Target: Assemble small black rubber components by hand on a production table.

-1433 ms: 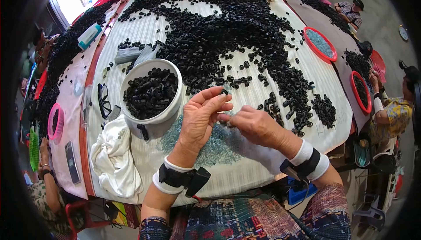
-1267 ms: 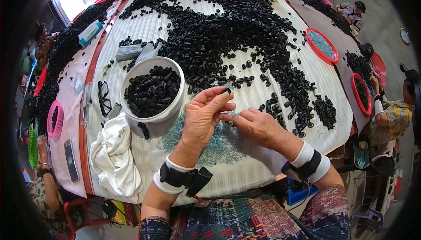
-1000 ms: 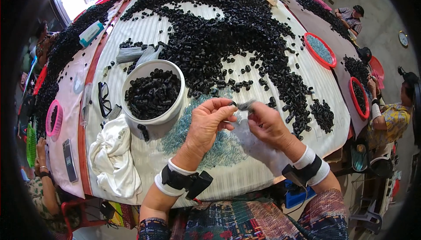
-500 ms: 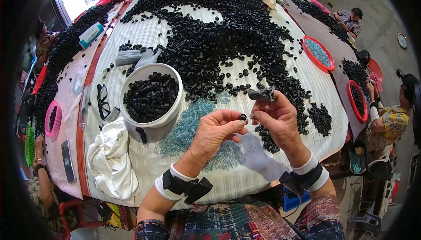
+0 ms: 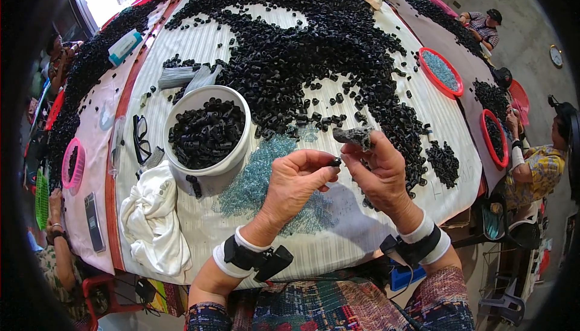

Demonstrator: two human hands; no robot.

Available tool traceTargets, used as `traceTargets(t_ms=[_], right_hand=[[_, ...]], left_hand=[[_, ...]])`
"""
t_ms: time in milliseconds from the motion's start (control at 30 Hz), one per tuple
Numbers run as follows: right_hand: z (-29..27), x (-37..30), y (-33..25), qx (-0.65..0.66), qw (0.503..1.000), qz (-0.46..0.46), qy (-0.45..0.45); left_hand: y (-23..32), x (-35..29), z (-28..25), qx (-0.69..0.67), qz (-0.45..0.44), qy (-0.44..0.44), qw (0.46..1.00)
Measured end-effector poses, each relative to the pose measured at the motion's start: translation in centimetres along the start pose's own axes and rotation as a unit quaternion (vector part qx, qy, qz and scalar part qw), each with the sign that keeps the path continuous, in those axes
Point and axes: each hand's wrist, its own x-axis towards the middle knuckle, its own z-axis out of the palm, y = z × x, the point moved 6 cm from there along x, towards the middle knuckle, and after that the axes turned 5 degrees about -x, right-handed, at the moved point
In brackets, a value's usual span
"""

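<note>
Between the thumb and finger of my left hand (image 5: 296, 180) is a small black plastic part (image 5: 335, 162). My right hand (image 5: 385, 177) is closed around a dark grey fuzzy bundle (image 5: 356, 136), which sticks out over its fingers. Its thumb and fingertip pinch close beside the black part, and whether they hold something tiny there I cannot make out. Below my left hand spreads a patch of small clear bluish pieces (image 5: 260, 168) on the white cloth (image 5: 362, 234). A white bucket (image 5: 246, 131) full of black parts stands to the left.
A large heap of loose black parts (image 5: 284, 59) covers the table's middle. Grey strip bundles (image 5: 176, 77), glasses (image 5: 141, 139), a white garment (image 5: 154, 222) and a phone (image 5: 94, 222) lie leftward. Red-rimmed baskets (image 5: 461, 86) stand right. Other people sit around the table.
My right hand has moved slightly left and down, its thumb nearer the black part. The grey bundle has shifted left with it. My left hand has barely moved and keeps its pinch.
</note>
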Motion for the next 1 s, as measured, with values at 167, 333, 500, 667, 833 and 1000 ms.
traceTargets(t_ms=[167,333,500,667,833,1000], right_hand=[[0.0,-0.2,-0.4,-0.044,0.998,-0.037,-0.005],[-0.2,-0.5,-0.7,-0.101,0.995,-0.004,-0.010],[-0.1,-0.5,-1.5,-0.164,0.981,-0.103,-0.004],[0.4,-0.5,-2.6,-0.235,0.951,-0.203,-0.009],[0.2,-0.1,-2.1,-0.183,0.979,-0.087,-0.025],[0.4,-0.2,-2.3,-0.196,0.973,-0.118,-0.015]], left_hand=[[0.3,-0.1,0.0,0.015,0.013,0.003,1.000],[0.1,0.0,0.0,0.014,0.008,0.005,1.000],[0.3,0.0,0.2,0.011,0.006,0.008,1.000],[0.0,0.0,0.0,0.011,0.007,0.009,1.000],[0.0,0.0,0.0,0.010,0.014,0.008,1.000],[0.1,0.0,0.1,0.012,0.022,0.004,1.000]])
